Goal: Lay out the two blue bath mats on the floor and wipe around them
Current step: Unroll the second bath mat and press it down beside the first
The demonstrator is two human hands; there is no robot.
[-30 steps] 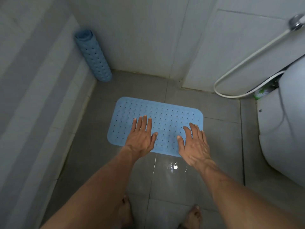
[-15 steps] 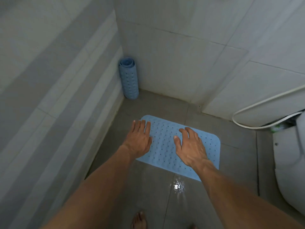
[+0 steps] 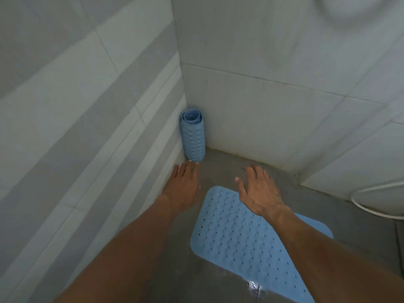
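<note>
One blue bath mat lies flat on the grey floor, dotted with small holes. A second blue mat, rolled into a tube, stands upright in the corner where the two tiled walls meet. My left hand stretches out with straight fingers, its tips just short of the roll's base. My right hand is spread open in the air above the flat mat's far corner. Neither hand holds anything.
Tiled walls close in on the left and behind the roll. A white hose loops along the wall at the right. A wet shine shows on the floor by the flat mat's near edge.
Both hands have lifted off the flat mat and moved forward toward the corner. The view has swung up and left, bringing the rolled mat nearer the middle.
</note>
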